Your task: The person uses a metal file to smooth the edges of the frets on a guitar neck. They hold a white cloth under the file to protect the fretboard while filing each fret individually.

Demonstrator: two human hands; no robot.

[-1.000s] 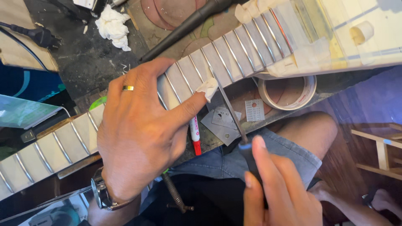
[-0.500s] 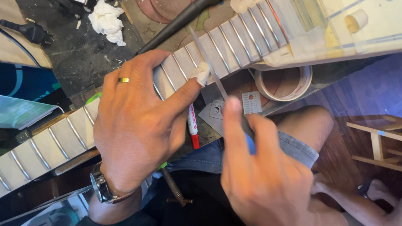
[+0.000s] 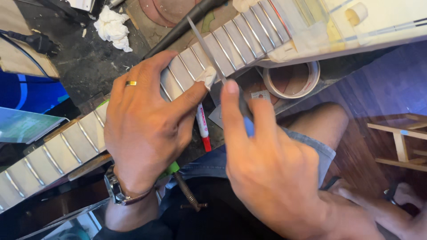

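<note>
A guitar neck (image 3: pixel 242 42) with tape-covered fretboard and bare metal frets runs diagonally from lower left to upper right. My left hand (image 3: pixel 144 126), with a gold ring and a wristwatch, lies flat on the neck, its thumb tip wrapped in white tape. My right hand (image 3: pixel 271 169) grips a slim metal file (image 3: pixel 205 48) with a blue handle, index finger stretched along it. The file's blade lies across a fret just right of my left thumb. A red-and-white marker (image 3: pixel 203 126) sits below the neck, between both hands.
A roll of masking tape (image 3: pixel 291 80) lies under the neck on the right. A crumpled white tissue (image 3: pixel 112 27) and a black cable plug (image 3: pixel 38 42) rest on the dark bench. A clamp with green handle (image 3: pixel 184 189) sits near my lap. A wooden stool frame (image 3: pixel 400 142) stands right.
My right hand has pushed the file up and forward along the fret, so the blade now reaches further across the fretboard. My left hand has kept its place on the neck.
</note>
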